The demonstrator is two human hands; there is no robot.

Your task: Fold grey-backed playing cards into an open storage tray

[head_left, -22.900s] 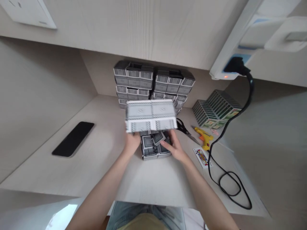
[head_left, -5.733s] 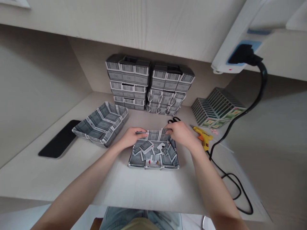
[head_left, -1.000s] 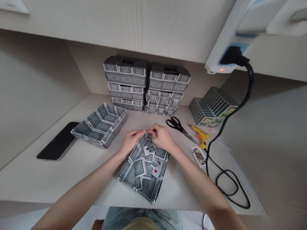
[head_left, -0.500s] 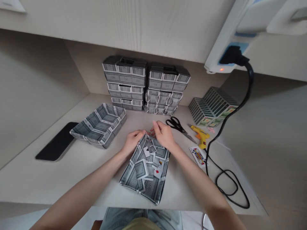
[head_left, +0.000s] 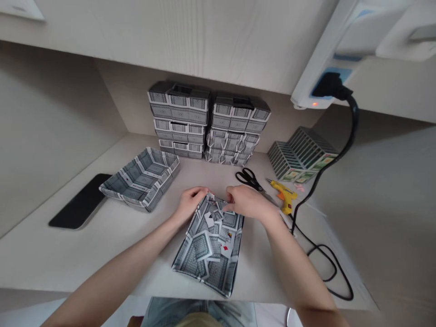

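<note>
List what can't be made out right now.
Head view:
Phone: end hidden behind left open box.
Loose cards: lower ones covered by upper ones.
Black cord: part hidden by right forearm.
Power strip: cut off by top edge.
Right hand: curled fingers hide whether it grips anything.

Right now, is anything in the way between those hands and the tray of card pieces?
Nothing visible: the left hand touches the far left corner of the tray; the right hand reaches over its far end. The scissors lie beyond.
</note>
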